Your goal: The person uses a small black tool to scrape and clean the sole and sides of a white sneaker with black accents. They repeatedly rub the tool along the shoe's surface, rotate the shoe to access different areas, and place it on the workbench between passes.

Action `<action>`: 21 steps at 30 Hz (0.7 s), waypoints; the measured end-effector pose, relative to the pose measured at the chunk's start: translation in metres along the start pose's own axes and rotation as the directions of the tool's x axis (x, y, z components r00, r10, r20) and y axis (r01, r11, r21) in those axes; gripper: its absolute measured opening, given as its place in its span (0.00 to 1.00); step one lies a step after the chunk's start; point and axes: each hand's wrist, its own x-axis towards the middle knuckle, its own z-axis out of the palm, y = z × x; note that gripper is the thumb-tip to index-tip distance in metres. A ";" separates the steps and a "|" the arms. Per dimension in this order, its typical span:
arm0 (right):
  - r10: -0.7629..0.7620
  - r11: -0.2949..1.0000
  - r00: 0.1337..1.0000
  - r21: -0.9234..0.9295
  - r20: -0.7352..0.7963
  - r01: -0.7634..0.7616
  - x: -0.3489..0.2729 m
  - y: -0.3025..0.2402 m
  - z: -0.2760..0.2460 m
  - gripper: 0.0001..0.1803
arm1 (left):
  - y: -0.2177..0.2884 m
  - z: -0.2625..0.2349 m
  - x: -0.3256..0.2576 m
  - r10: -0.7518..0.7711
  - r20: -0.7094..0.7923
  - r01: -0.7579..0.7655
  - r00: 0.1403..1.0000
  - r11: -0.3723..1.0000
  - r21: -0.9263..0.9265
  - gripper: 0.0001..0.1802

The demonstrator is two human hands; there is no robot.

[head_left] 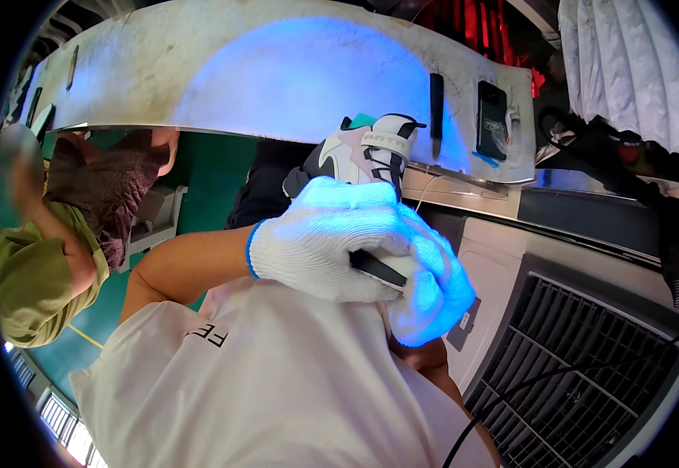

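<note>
Both my hands wear white knitted gloves and meet in front of my chest under blue light. My left hand is closed, its fingers curled over toward the right one. My right hand is closed against it. Between them shows a small object with a black strip and a pale part; the gloves cover most of it, so its kind is unclear. Just beyond my left hand is a white, grey and black sneaker with dark laces, at the table's near edge. The glove hides its lower part.
A long pale table curves across the far side. On its right lie a black-handled knife and a dark phone. A grey grille machine and a black cable are at lower right. Another person sits left.
</note>
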 end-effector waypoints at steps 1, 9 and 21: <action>-0.032 0.999 0.999 -0.001 0.020 0.032 0.003 0.000 -0.004 0.31 | 0.001 -0.003 0.002 -0.042 0.042 0.042 0.998 0.999 0.011 0.25; 0.128 0.848 0.976 -0.530 0.178 -0.014 0.041 -0.038 -0.003 0.37 | -0.006 -0.014 0.012 -0.150 0.285 0.172 0.947 0.984 -0.054 0.16; -0.002 0.813 0.958 -0.557 0.288 0.169 0.096 -0.052 0.020 0.26 | -0.053 -0.079 -0.032 -0.247 -0.082 0.241 0.965 0.967 -0.076 0.41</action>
